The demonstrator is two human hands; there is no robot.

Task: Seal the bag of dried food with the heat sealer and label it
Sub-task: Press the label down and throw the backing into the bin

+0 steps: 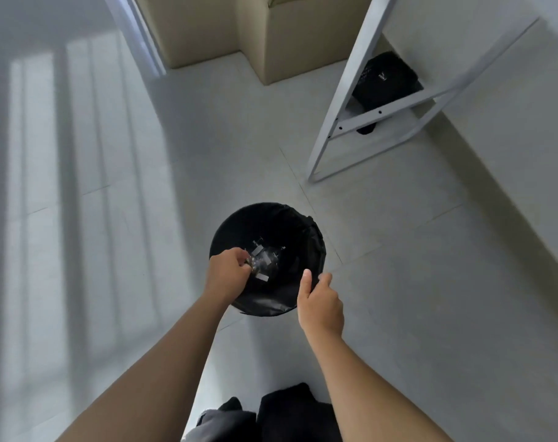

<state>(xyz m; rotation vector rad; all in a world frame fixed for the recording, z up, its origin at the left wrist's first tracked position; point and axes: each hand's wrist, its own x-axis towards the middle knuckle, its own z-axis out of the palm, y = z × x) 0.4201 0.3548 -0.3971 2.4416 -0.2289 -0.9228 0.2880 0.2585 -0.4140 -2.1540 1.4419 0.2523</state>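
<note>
Your left hand (228,269) is curled over the near-left rim of the black bin (316,247), fingertips pinched on a small clear scrap (255,266) that is too blurred to name. Your right hand (320,303) hovers at the bin's near-right edge, thumb and forefinger parted and holding nothing. Both forearms reach down and forward from the bottom of the view. The bin is lined with a black bag and stands on the pale tiled floor (112,186); inside lie a few small pale strips (262,277). The bag of dried food does not show here. A white table frame (351,90) stands to the right.
</note>
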